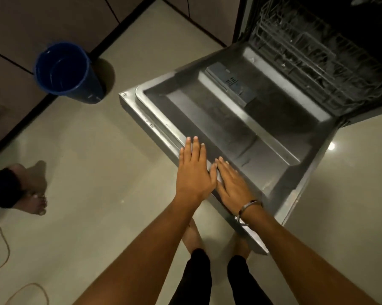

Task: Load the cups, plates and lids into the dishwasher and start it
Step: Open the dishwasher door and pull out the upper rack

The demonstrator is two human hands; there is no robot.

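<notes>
Dim kitchen, tiled floor [97,150]; dishwasher door [240,119] is dropped flat, my left hand [194,172] and right hand [232,183] lie flat-fingered on its front edge holding nothing; rack [306,51] looks bare, 0 cups, plates or lids in sight, so I reckon loading hasn't started.

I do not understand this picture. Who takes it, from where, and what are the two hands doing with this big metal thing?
A camera worn on a person's head takes it, looking down. The metal thing is a dishwasher door, folded down open; a wire rack shows inside. The left hand and the right hand lie flat on the door's front edge, fingers straight, holding nothing. A blue bucket stands on the floor. No cups, plates or lids are visible.
</notes>
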